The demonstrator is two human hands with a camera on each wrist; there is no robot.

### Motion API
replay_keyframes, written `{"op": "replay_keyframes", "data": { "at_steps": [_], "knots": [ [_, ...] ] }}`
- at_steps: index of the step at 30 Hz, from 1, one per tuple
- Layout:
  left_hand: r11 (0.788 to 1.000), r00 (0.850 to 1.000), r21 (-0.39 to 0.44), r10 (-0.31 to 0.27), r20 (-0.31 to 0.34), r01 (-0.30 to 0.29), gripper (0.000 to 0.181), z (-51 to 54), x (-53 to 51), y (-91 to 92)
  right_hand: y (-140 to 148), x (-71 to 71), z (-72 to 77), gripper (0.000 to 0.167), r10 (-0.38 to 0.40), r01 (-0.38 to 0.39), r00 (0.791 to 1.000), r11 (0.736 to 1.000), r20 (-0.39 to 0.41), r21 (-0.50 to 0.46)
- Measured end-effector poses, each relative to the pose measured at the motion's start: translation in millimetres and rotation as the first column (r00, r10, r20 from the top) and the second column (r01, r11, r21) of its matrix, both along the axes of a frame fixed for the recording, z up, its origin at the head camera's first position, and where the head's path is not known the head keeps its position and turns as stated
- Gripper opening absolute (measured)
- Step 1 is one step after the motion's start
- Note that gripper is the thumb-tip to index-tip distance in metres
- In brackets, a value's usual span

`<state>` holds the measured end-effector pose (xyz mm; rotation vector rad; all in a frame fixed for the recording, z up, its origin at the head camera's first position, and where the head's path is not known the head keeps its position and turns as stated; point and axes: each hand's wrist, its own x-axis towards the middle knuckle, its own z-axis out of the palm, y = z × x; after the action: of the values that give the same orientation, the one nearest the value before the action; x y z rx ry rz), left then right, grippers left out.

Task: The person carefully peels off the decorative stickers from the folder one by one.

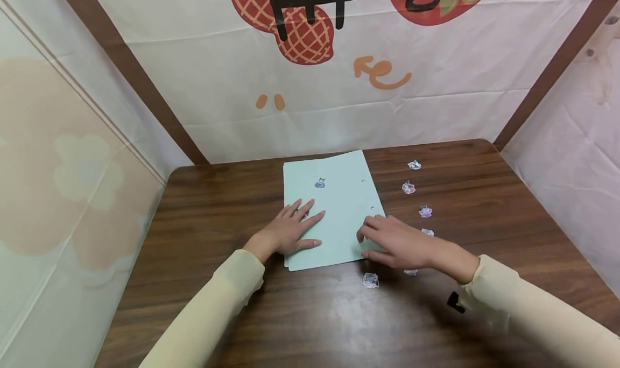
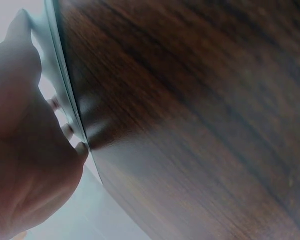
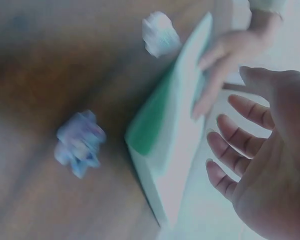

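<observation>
A pale mint-green paper folder or booklet (image 1: 341, 231) lies on the table, with a small purple character sticker (image 1: 320, 183) on its upper part. My left hand (image 1: 290, 232) rests spread on its left side, partly covering a second small dark picture. Over the lower right corner is my right hand (image 1: 397, 243), its fingers loosely bent with nothing between them. From the right wrist, the folder's edge (image 3: 177, 170) shows a darker green patch near one corner. The left wrist view catches the left hand (image 2: 29, 135) along the folder's edge.
Several cut-out stickers lie right of the folder, among them a purple one (image 1: 425, 211) and a pinkish one (image 1: 409, 187). Another sticker (image 1: 370, 280) is below the folder. Near the right sleeve sits a small black object (image 1: 456, 302). A printed curtain (image 1: 310, 126) hangs behind the table.
</observation>
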<state>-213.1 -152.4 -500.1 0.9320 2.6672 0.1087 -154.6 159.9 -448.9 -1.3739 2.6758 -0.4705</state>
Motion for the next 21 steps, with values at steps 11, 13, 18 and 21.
{"op": "replay_keyframes", "data": {
  "at_steps": [11,13,18,21],
  "knots": [
    [1.000,0.999,0.009,0.020,0.037,-0.020,0.077,3.3,-0.6,0.2,-3,-26.5,34.0,0.027,-0.043,0.038,0.995,0.998,-0.092,-0.056],
    [1.000,0.999,0.010,0.027,0.045,-0.028,0.078,2.7,-1.0,0.4,-5,-31.6,38.8,0.028,-0.041,0.035,0.993,0.998,-0.107,-0.059],
    [0.999,0.998,-0.003,0.041,0.042,-0.040,0.078,3.8,-0.9,1.4,-12,-47.8,49.1,0.031,-0.043,0.035,0.991,0.997,-0.125,-0.064],
    [0.999,0.998,-0.010,0.040,0.041,-0.039,0.078,4.3,-0.2,2.1,-15,-59.4,51.5,0.033,-0.056,0.050,0.991,0.997,-0.125,-0.052]
  ]
}}
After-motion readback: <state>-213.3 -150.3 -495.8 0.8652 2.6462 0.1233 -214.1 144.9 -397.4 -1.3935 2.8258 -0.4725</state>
